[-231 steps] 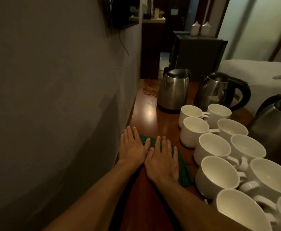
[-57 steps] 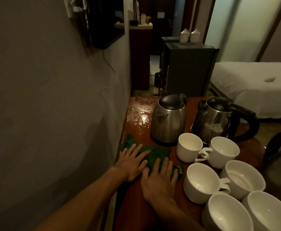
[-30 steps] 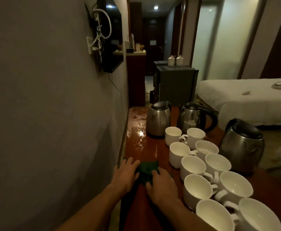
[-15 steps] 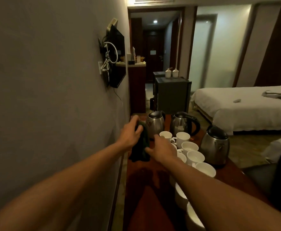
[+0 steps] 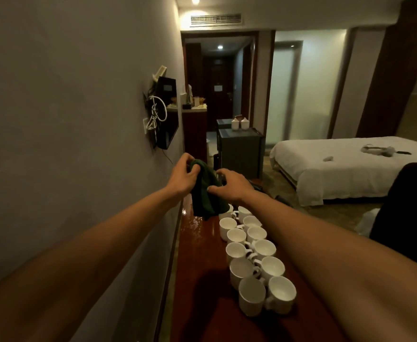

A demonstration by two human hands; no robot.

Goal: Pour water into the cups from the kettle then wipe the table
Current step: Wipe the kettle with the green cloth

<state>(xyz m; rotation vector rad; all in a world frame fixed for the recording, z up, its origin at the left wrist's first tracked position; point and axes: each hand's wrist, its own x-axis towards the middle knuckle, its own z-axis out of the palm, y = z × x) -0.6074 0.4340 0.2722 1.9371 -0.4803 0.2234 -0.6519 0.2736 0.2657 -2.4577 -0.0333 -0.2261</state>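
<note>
L hand (image 5: 184,177) fingers curled, gripping top of green cloth (image 5: 206,193), held up over table (image 5: 202,245) far end. R hand (image 5: 232,185) thumb + fingers pinch its side. White cups (image 5: 254,257) in two rows below.

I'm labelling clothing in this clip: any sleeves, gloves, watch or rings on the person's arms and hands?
The left forearm and right forearm are bare to the frame edge, no sleeve in view. The left hand and right hand show no glove, ring, watch or band.
</note>
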